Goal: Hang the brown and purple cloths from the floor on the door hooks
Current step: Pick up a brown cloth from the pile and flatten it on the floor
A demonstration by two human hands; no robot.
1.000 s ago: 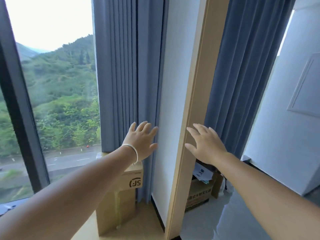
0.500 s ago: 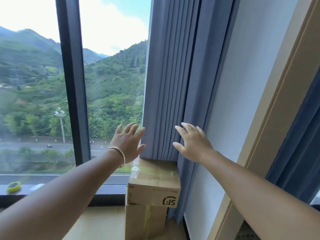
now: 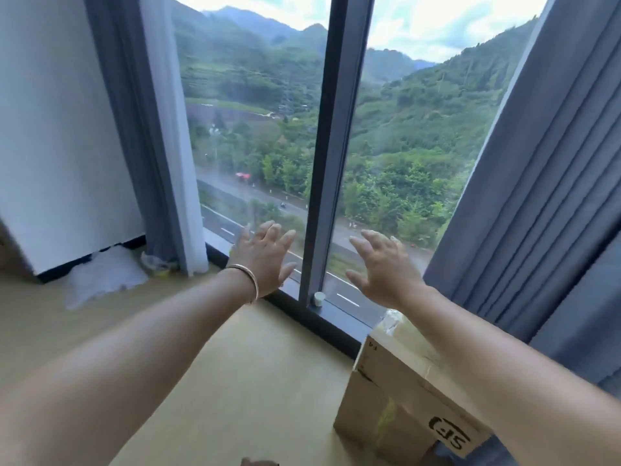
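Cloths: brown and purple cloths not in frame, door hooks neither; position cannot be told from this view.
Left hand (image 3: 261, 260): palm down, fingers spread and loosely bent, holding nothing; thin metal bangle (image 3: 249, 280) on wrist; held out in front of window.
Right hand (image 3: 381, 266): palm down, fingers spread, slightly curled at tips, holding nothing; just right of mullion.
Window: dark metal mullion (image 3: 331, 153) vertical between both hands; glass shows green hills and road, hazy with reflections.
Sill: dark frame; small white cylindrical object (image 3: 318, 299) at mullion base, type unclear.
Curtains: grey-blue pleated fabric (image 3: 544, 183) on right, cut off by frame edge; second grey curtain with white sheer (image 3: 158, 136) on left.
Wall: smooth white panel (image 3: 57, 129) far left.
Floor: matte tan surface (image 3: 262, 371); crumpled white sheet material (image 3: 100, 275) near left curtain, blurred.
Box: brown cardboard carton (image 3: 403, 401), taped, printed logo on label; partly hidden by right forearm, lower right corner cut off.
Clutter: small yellowish item (image 3: 161, 268) at curtain foot, too blurred to identify.
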